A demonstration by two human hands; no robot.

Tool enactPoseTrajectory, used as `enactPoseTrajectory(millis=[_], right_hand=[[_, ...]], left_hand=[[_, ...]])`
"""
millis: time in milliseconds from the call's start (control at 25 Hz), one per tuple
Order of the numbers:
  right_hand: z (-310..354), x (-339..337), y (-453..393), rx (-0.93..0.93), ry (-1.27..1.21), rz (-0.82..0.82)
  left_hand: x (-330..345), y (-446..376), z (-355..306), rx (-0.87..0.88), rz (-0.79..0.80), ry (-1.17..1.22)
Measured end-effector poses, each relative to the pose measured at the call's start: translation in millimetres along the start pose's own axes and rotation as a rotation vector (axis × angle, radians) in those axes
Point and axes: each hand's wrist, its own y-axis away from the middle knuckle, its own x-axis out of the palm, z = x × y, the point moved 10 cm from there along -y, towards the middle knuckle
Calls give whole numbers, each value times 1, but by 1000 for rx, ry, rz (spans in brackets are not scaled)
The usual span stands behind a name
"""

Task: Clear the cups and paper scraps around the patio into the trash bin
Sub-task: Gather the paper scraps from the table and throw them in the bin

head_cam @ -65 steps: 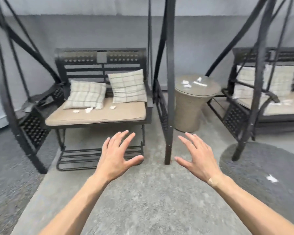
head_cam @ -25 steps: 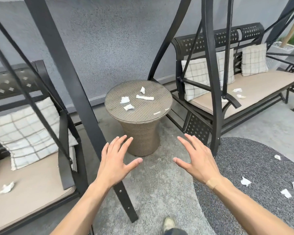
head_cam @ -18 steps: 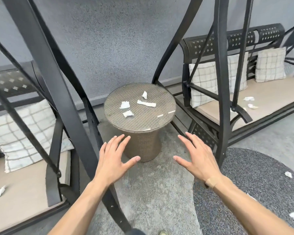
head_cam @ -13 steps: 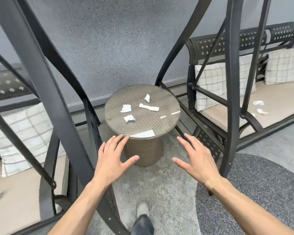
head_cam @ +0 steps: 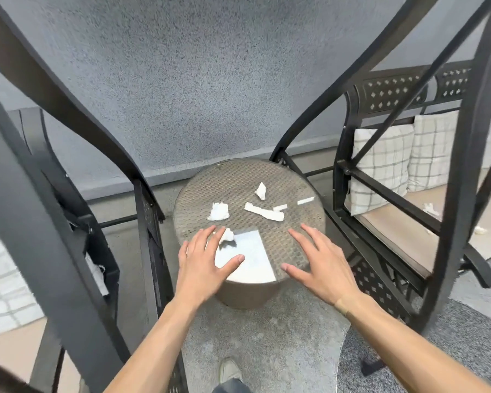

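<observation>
Now both hands hover spread and empty over the table [head_cam: 301, 177], left hand [head_cam: 203, 265] at 7 o'clock beside a scrap [head_cam: 226, 235], right hand [head_cam: 319, 266] at 5, likely ready to gather; other scraps [head_cam: 262, 211] lie toward 12.

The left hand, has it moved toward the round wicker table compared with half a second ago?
Yes. The left hand has gone forward: it was short of the round wicker table's near edge, and now its open fingers lie over the top beside a paper scrap.
</observation>
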Motion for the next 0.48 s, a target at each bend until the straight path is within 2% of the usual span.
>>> enactPoseTrajectory(millis=[480], right_hand=[[-27,50,-145,-36,-53,117]], left_hand=[[50,-110,56,-163,82,-71]])
